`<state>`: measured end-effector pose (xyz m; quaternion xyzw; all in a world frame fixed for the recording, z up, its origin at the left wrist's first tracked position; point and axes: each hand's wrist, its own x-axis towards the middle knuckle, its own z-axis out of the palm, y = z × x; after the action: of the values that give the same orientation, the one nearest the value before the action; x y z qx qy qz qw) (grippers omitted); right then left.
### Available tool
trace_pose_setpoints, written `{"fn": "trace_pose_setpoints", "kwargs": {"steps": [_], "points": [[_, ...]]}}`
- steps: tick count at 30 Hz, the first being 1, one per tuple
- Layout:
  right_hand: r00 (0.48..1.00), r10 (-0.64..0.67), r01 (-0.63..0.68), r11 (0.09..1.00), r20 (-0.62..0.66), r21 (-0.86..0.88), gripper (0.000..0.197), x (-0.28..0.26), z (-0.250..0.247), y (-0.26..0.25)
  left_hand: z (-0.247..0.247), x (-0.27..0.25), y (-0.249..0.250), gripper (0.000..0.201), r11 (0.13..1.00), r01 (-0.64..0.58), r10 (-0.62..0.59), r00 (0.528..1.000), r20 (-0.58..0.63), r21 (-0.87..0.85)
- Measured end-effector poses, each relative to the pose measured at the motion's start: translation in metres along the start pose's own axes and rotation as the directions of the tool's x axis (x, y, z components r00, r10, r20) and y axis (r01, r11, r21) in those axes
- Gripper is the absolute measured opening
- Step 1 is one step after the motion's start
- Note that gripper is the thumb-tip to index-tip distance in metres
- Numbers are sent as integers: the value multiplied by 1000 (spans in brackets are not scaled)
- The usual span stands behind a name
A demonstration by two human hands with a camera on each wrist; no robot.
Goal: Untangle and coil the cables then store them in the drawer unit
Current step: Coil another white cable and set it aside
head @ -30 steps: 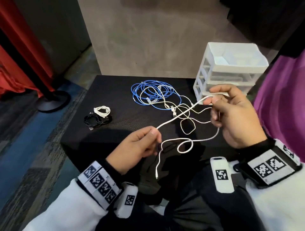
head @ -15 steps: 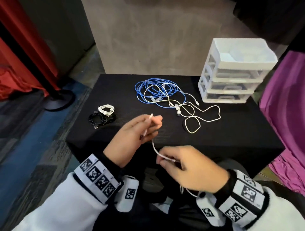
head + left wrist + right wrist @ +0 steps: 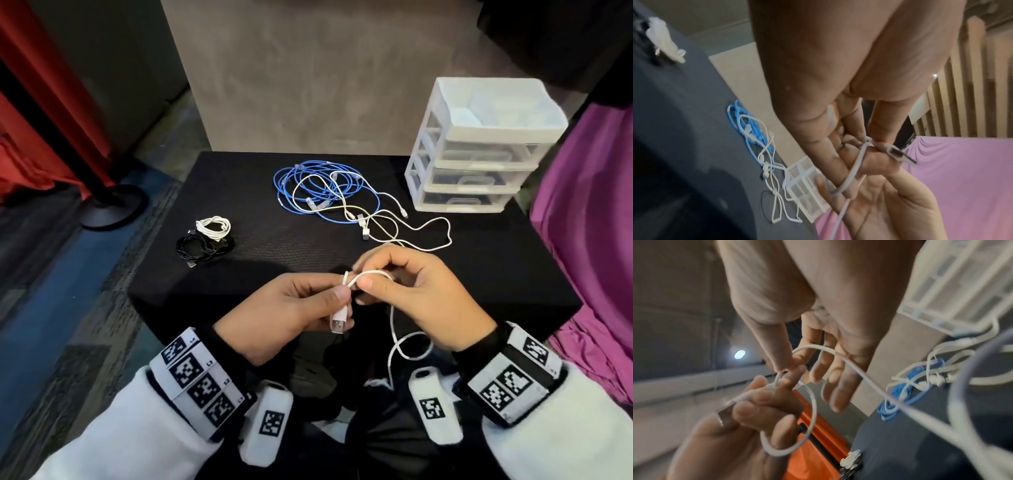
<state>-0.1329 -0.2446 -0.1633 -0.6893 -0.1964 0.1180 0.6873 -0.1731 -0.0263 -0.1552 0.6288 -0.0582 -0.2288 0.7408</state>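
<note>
In front of the near table edge, my left hand pinches the plug end of a white USB cable, plug pointing down. My right hand meets it and pinches a small loop of the same cable between thumb and forefinger. The remaining length hangs down toward my lap. In the left wrist view the plug sticks out past the thumb. In the right wrist view the cable crosses my right fingers. A blue cable lies tangled with white cables on the black table.
A white drawer unit with three shut drawers stands at the back right corner. A coiled white cable and a coiled black cable lie at the left. Purple cloth hangs on the right, and a stand base sits on the floor at left.
My right hand has come up from below the table edge to the left hand, bringing a loop of the white cable. The plug in my left hand now points downward.
</note>
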Motion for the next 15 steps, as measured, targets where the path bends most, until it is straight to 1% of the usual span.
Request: {"fn": "trace_pose_setpoints", "kwargs": {"steps": [2, 3, 5, 8, 10, 12, 15], "points": [[997, 70, -76, 982, 44, 175, 10, -3, 5, 3, 0, 0, -3, 27, 999, 26, -26, 1000, 5, -41], [992, 105, -118, 967, 68, 228, 12, -4, 7, 3, 0, 0, -5, 26, 997, 36, -36, 999, 6, -61], [984, 156, -171, 957, 82, 233, 14, -3, 9, 2, 1, 0, -6, 21, 994, 41, -43, 999, -12, -101], [979, 196, -203, 959, 53, 196, 12, 0, 9, 1, 1, 1, -8, 15, 991, 26, -40, 994, -106, -128], [979, 204, -205, 961, 27, 185, 11, 1, 10, 1, 0, 4, -13, 14, 998, -3, -8, 981, -193, -59], [979, 201, -201, 963, 22, 177, 10, 1, 11, 2, -2, 7, -20, 14, 998, -37, 48, 958, -282, 45], [981, 191, -192, 969, 20, 157, 10, 0, 15, 4, -6, 11, -30, 10, 972, -97, 169, 922, -349, 215]]}}
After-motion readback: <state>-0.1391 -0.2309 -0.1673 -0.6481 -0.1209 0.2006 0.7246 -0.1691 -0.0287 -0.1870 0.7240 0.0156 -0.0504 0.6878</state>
